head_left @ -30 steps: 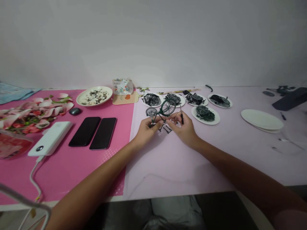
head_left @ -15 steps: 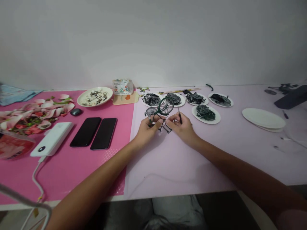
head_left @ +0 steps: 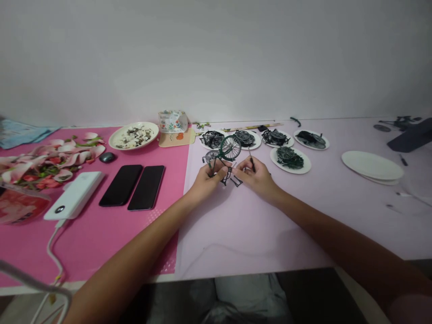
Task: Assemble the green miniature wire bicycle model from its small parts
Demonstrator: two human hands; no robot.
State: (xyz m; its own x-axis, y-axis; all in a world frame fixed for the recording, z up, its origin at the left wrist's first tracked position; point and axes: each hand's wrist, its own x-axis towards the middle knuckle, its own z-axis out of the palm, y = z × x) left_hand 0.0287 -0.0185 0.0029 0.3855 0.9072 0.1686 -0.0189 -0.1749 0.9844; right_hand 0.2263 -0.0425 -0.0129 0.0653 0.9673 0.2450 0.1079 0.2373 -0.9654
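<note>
Model bicycle (head_left: 230, 148) rests in left hand's (head_left: 206, 180) pinch toward tabletop's (head_left: 236, 225) far edge — right hand (head_left: 259, 180) grips slim tool (head_left: 253, 166).
Likely light, fragile — best held by frame.

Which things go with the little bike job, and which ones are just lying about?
Bike job:
- small dark-green model bicycle
- thin dark-handled tool
- round white plates holding dark parts

Probably just lying about:
- two flat black phones
- white rectangular power bank
- small dark oval mouse
- pink petal pile

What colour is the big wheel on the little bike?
The little bike's big wheel has a dark green rim; the head view shows it.
</note>
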